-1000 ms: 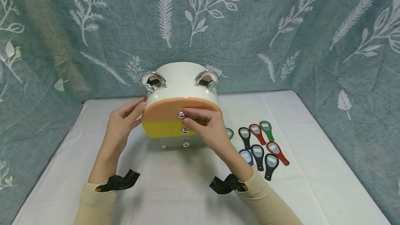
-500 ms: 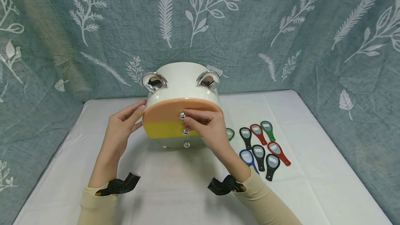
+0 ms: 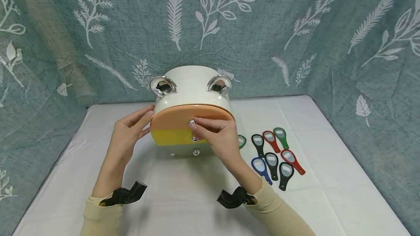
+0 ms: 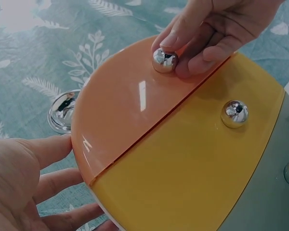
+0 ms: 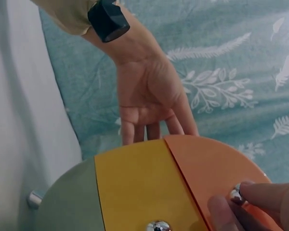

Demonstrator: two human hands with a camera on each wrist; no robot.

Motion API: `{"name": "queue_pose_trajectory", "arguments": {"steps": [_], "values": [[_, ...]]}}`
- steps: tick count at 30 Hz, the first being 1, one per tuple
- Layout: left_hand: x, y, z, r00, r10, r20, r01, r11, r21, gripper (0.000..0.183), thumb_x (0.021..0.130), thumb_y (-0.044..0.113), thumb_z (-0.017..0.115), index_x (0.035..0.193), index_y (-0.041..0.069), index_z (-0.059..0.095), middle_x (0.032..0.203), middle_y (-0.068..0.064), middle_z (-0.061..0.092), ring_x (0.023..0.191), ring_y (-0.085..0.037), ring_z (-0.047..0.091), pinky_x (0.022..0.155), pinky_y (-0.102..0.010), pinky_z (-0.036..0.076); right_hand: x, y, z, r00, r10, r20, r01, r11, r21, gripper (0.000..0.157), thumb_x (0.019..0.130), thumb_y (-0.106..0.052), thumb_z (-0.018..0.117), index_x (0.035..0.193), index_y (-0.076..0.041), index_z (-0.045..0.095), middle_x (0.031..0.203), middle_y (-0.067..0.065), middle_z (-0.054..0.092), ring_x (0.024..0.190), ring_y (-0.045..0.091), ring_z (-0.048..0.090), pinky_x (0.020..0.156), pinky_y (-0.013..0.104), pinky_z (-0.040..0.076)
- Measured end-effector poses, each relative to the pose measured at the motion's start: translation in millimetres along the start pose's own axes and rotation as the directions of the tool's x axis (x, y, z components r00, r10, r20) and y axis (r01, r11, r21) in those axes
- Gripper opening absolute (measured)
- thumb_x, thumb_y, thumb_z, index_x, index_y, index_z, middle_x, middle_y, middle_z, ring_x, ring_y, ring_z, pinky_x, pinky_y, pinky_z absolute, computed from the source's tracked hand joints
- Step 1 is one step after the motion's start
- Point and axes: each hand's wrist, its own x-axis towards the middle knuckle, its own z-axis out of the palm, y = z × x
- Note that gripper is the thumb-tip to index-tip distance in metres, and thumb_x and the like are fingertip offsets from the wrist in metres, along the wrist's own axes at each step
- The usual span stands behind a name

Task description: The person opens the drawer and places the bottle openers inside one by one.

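A small rounded white cabinet [image 3: 193, 79] with silver eye-like rings stands at the back of the table, its front split into orange, yellow and green drawers. My right hand [image 3: 223, 136] pinches the silver knob [image 4: 164, 60] of the orange top drawer [image 4: 125, 106] between thumb and fingers. That drawer sits slightly proud of the yellow drawer [image 4: 183, 163]. My left hand [image 3: 126, 132] rests with extended fingers against the cabinet's left side; some of its fingertips are hidden behind the edge. The green bottom drawer [image 3: 183, 150] and its knob show beneath.
Several small magnifier-like items with coloured rims, among them a red one [image 3: 293, 161], a blue one [image 3: 260, 166] and a black one [image 3: 285, 174], lie right of the cabinet. One green-rimmed item [image 3: 241, 141] is partly hidden. A leaf-patterned curtain [image 3: 131, 28] hangs behind the white-covered table [image 3: 177, 199].
The orange drawer and its knob have come slightly forward with my right hand, and a thin rim line now shows along its top. My left hand stays at the cabinet's side.
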Motion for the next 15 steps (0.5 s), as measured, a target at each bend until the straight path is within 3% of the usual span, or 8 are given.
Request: {"name": "queue_pose_trajectory", "arguments": {"steps": [5, 15], "values": [[0.0, 0.5, 0.6, 1.0, 0.009, 0.008, -0.009, 1.0, -0.01, 0.055, 0.095, 0.032, 0.068, 0.14, 0.003, 0.055, 0.139, -0.009, 0.055, 0.118, -0.013, 0.056, 0.085, -0.022, 0.053, -4.5, -1.0, 2.0, 0.999, -0.01, -0.039, 0.01, 1.0, -0.007, 0.02, 0.085, -0.009, 0.079, 0.104, -0.002, 0.078, 0.082, 0.009, 0.073, 0.07, 0.04, 0.069, 0.066, 0.042, 0.06], [-1.3, -1.8, 0.7, 1.0, 0.018, 0.002, -0.018, 1.0, 0.004, 0.054, 0.096, 0.031, 0.067, 0.14, 0.003, 0.054, 0.14, -0.01, 0.054, 0.116, -0.013, 0.057, 0.085, -0.023, 0.053, -15.6, -1.8, 6.0, 0.997, -0.011, -0.074, 0.011, 1.0, 0.004, 0.021, 0.085, -0.01, 0.079, 0.105, -0.004, 0.078, 0.089, 0.008, 0.074, 0.071, 0.029, 0.071, 0.067, 0.039, 0.06]]}}
